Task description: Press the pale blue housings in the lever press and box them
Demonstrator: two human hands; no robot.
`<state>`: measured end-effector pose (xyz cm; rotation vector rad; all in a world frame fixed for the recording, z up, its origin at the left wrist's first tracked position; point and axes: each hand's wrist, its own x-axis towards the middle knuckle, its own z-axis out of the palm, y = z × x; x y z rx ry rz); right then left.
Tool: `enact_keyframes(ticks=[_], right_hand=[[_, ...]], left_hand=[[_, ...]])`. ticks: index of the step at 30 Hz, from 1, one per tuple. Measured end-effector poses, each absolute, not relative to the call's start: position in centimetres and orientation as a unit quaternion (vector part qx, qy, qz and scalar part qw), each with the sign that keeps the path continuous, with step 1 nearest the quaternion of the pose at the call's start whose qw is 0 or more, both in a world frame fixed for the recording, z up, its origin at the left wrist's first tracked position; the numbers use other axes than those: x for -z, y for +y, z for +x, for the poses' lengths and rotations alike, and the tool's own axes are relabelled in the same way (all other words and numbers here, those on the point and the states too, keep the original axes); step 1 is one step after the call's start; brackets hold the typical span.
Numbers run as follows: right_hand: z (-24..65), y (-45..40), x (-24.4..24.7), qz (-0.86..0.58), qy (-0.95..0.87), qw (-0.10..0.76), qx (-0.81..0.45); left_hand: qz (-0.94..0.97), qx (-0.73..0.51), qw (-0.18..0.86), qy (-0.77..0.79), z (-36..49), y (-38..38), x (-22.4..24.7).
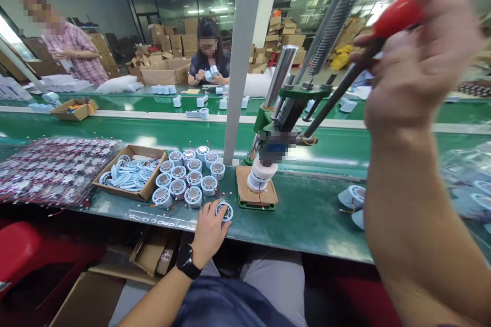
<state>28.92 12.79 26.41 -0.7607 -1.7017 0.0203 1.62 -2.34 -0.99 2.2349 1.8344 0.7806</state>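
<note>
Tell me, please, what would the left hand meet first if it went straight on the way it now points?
The left hand would first push the round part it touches. Beyond that, perhaps the grey post, though depth is hard to judge.

1. Worktop (307, 225): smooth, glossy green, throwing back pale glare.
2. Press column (283, 71): bare metal, polished nearly to a mirror.
3. Lever knob (399, 14): smooth red plastic, by its look (bright as a boiled sweet from here).
4. Lever rod (341, 89): darker, duller metal.
5. Round housings (193, 196): smooth pale-blue plastic around flat, metallic-looking centres.
6. Base pad (244, 184): matt brown, cardboard or wood, I can't tell.
7. Open box (148, 192): matt brown cardboard.
8. Trousers (274, 276): matt grey cloth.
</note>
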Motion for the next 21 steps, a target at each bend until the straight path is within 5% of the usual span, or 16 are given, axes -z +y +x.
enact_keyframes(ticks=[3,6,11,15,21], right_hand=[[25.6,12.7,-23.7,-0.293,-0.650,0.701,0.014],[23.4,10.4,-14.6,-0.331,-0.563,0.757,0.006],[21.9,9.5,-1.2,-0.489,-0.584,0.607,-0.226],[20.3,10.3,0.7,-0.523,-0.557,0.590,-0.263],[21.8,10.5,-0.5,-0.581,-0.526,0.613,-0.101]], left_hand=[[0.736,-0.308,0.092,0.596,1.7,-2.4,0.8],[0.728,-0.367,0.113,0.568,0.6,-3.8,0.6],[0.685,-0.423,0.043,0.592,-5.2,-3.3,-2.5],[0.634,-0.396,-0.026,0.663,-14.3,1.4,-6.3],[0.681,-0.321,0.022,0.658,-22.5,7.0,-8.1]])
